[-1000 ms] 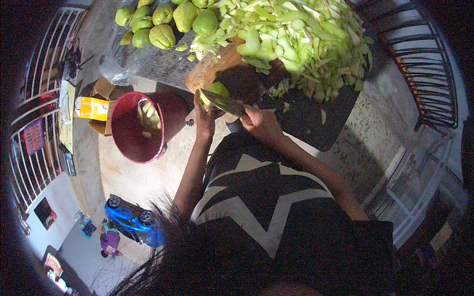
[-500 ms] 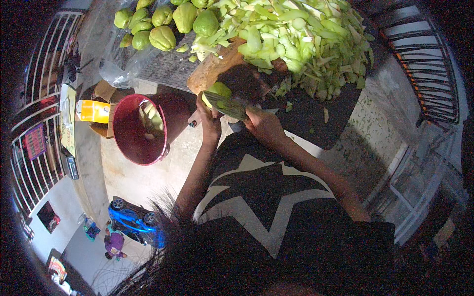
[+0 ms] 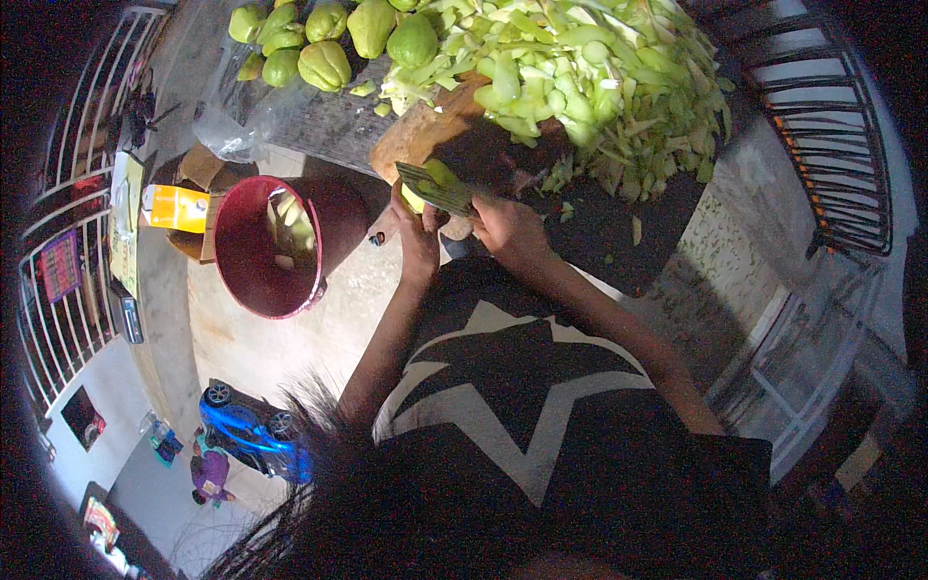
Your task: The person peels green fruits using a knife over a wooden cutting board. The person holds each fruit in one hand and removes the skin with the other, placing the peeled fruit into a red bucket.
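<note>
My left hand (image 3: 419, 246) is closed around a partly peeled chayote (image 3: 412, 200), whose pale flesh shows beside the fingers. Across it lies the broad, flat blade of a knife (image 3: 435, 190), which hides much of the fruit. My right hand (image 3: 510, 230) grips the knife at its handle end, and the handle itself is covered by the fingers. Both hands are just off the near edge of a wooden cutting board (image 3: 416, 135). Beyond the board, a big heap of green peelings (image 3: 580, 87) covers the table, with whole chayotes (image 3: 324, 66) to its left.
Left of my hands stands a red bucket (image 3: 224, 246) with pale pieces inside. Behind it is a cardboard box with a yellow package (image 3: 176, 209). A clear plastic bag (image 3: 232, 135) hangs at the table edge. A blue toy car (image 3: 246, 435) is at lower left.
The knife and my right hand have shifted slightly left and up over the chayote. My left hand keeps its hold. The whole view has also moved a little.
</note>
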The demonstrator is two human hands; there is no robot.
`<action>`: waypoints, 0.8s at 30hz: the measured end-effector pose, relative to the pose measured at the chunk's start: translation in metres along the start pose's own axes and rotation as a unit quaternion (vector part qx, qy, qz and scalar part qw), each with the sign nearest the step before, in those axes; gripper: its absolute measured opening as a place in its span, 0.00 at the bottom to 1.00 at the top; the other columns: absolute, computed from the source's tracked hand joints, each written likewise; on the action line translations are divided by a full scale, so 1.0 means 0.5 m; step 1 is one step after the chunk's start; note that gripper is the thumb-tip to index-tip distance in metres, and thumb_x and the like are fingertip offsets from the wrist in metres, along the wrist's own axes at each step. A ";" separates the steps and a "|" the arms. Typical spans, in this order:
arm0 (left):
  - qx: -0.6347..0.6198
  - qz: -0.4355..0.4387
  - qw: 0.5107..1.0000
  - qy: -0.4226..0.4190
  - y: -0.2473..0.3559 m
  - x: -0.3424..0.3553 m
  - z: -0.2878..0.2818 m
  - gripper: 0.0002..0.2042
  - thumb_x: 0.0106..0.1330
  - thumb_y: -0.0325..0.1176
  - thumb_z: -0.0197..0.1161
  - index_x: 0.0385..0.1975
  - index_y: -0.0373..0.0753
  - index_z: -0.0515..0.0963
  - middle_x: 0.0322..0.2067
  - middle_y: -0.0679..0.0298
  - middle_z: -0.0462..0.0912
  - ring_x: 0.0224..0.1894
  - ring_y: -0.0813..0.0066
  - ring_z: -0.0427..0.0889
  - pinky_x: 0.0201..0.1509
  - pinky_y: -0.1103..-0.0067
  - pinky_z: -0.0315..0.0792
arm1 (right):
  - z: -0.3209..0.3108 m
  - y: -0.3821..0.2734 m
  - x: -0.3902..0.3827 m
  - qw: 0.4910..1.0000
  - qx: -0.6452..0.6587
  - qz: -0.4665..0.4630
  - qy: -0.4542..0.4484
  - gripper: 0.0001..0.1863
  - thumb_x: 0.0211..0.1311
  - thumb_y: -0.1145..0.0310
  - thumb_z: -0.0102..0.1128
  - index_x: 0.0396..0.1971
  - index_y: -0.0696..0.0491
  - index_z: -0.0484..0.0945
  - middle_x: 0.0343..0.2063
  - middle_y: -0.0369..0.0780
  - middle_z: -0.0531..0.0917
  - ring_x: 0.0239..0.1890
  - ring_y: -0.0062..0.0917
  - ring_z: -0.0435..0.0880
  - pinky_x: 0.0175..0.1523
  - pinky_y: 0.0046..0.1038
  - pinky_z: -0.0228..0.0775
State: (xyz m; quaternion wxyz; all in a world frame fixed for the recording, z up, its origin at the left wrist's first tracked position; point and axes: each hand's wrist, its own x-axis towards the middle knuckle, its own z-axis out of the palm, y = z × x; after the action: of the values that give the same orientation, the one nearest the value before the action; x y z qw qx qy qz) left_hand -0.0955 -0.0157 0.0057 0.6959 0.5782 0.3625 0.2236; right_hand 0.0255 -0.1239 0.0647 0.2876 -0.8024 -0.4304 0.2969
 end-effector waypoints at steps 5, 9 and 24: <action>0.079 -0.031 0.996 0.030 0.018 -0.007 0.018 0.35 0.64 0.44 0.55 0.63 0.37 0.43 0.55 0.49 0.51 0.54 0.57 0.66 0.44 0.72 0.78 | 0.048 0.074 0.078 0.998 -0.034 0.042 -0.024 0.11 0.55 0.64 0.54 0.29 0.58 0.70 0.25 0.51 0.77 0.33 0.49 0.77 0.35 0.45 0.68; 0.054 -0.038 0.998 0.019 0.015 -0.012 0.010 0.36 0.64 0.44 0.56 0.63 0.34 0.44 0.55 0.45 0.52 0.56 0.54 0.63 0.54 0.68 0.69 | 0.015 0.097 0.064 0.996 0.089 -0.011 -0.004 0.12 0.54 0.65 0.57 0.27 0.59 0.70 0.21 0.50 0.77 0.31 0.48 0.77 0.33 0.43 0.68; 0.198 0.066 0.978 -0.002 -0.026 -0.016 0.004 0.35 0.62 0.30 0.58 0.62 0.28 0.42 0.56 0.43 0.52 0.60 0.50 0.56 0.65 0.67 0.54 | -0.039 0.034 -0.038 0.995 -0.063 0.005 -0.081 0.12 0.55 0.67 0.54 0.37 0.57 0.70 0.27 0.50 0.78 0.32 0.46 0.79 0.36 0.43 0.70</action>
State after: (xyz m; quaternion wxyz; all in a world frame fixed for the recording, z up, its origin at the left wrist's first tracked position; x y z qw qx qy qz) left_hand -0.1002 -0.0260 -0.0049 0.5522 0.7274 0.3593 0.1919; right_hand 0.0399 -0.1522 0.0696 0.1985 -0.7945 -0.4660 0.3349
